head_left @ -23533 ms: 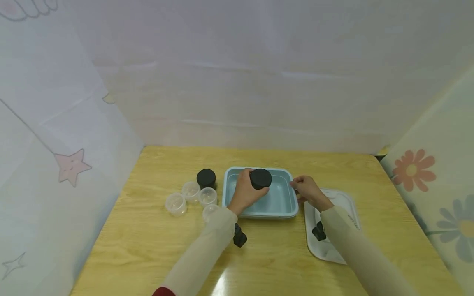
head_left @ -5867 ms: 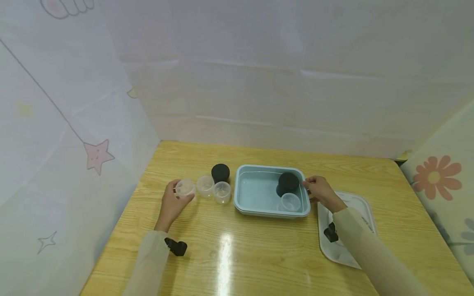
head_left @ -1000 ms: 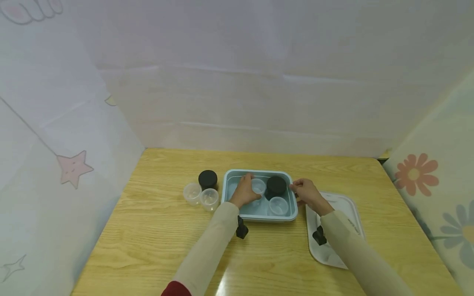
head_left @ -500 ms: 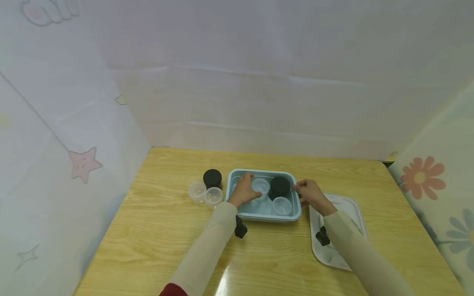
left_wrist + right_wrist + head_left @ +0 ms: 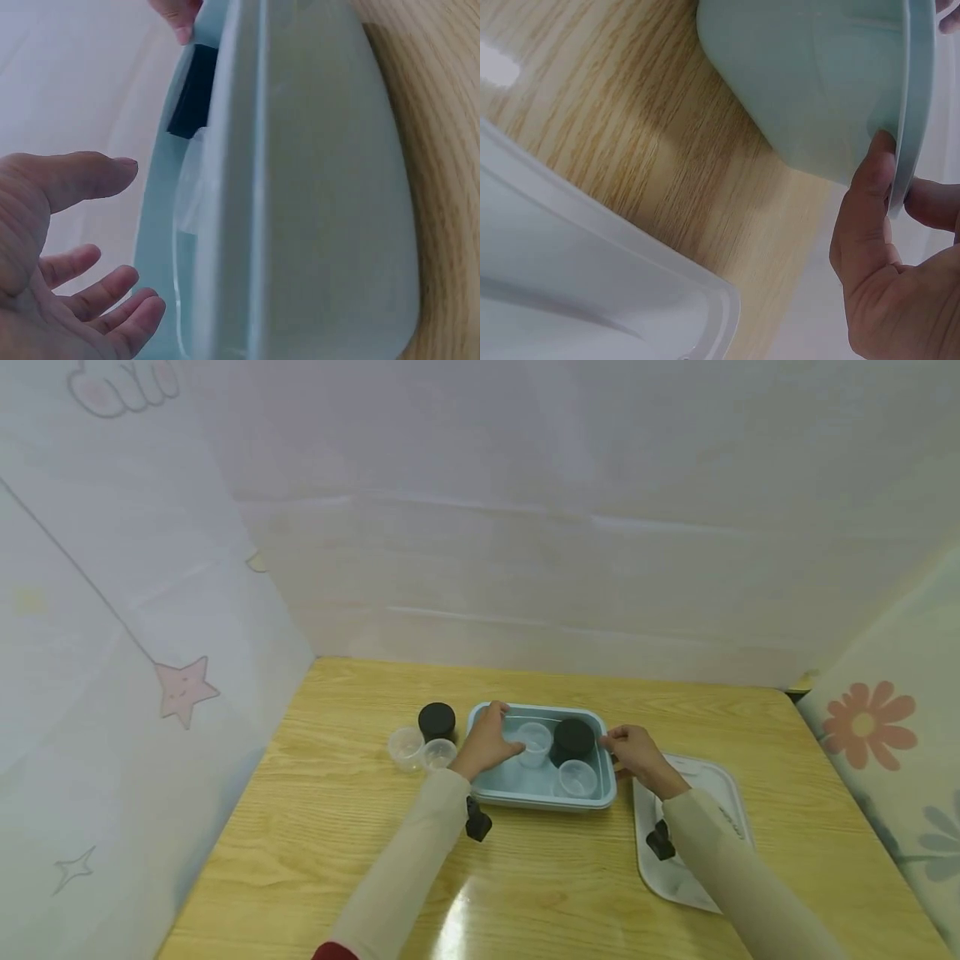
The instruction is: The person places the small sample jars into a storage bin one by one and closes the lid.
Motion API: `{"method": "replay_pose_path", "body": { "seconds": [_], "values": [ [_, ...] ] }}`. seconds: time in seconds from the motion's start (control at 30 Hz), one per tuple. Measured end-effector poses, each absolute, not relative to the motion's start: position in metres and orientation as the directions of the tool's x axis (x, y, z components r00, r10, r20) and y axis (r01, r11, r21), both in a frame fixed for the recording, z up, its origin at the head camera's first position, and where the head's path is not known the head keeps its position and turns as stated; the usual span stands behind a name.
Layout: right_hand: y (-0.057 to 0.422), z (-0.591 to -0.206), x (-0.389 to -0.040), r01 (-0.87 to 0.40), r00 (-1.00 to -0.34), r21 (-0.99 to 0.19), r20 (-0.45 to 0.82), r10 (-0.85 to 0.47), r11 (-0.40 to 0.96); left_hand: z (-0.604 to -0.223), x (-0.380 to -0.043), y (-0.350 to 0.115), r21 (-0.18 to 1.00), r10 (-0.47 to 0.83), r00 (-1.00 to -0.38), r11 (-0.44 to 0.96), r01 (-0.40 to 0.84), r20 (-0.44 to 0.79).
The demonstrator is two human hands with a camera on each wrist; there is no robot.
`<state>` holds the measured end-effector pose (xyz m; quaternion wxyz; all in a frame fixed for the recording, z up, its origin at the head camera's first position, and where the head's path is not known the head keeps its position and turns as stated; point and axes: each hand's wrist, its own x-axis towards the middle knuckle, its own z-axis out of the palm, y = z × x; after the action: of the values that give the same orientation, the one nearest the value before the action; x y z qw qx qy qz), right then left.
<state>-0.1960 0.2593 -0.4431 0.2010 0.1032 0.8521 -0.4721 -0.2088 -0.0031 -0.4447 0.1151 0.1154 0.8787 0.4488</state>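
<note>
– Since the frame half a second ago, the left hand [image 5: 487, 742] has drawn off the inner clear cup [image 5: 534, 743] toward the left end of the pale blue bin [image 5: 540, 799]. Confirm finger state.

– Left hand: fingers apart, thumb spread, nothing held. Right hand [image 5: 639, 753]: fingers clamped on the bin rim at its right end, thumb opposed.

– State the count.

– Clear cups: four. Black jars: two. Inside the bin: the inner clear cup, just left of the binned black jar [image 5: 573, 742], and the corner clear cup [image 5: 577, 779] at the near right corner. On the table [image 5: 562, 893], left of the bin: the loose black jar [image 5: 437, 722], with two loose clear cups [image 5: 439, 755] just beside it. White tray: one [image 5: 708, 777], near the table's right edge, partly beneath the right forearm.

– Bin position and orientation?

– Closer to the table's far edge than the near edge; long axis left to right, roughly parallel to the far edge. Its opening faces up. Inner cup: upright, mouth up.
</note>
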Motion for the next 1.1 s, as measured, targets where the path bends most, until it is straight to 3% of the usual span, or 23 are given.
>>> {"method": "replay_pose_path", "body": {
  "seconds": [0.4,1.1],
  "values": [
    [0.258,-0.442,-0.196,0.374,-0.894,-0.763,-0.449,-0.015,0.527,-0.421,-0.204,-0.03,0.84,0.261,-0.962,0.537,0.076,-0.08],
    [0.258,-0.44,-0.197,0.38,-0.888,-0.744,-0.459,-0.008,0.55,-0.421,-0.205,-0.095,0.836,0.144,-0.986,0.549,0.012,-0.081]
  ]
}}
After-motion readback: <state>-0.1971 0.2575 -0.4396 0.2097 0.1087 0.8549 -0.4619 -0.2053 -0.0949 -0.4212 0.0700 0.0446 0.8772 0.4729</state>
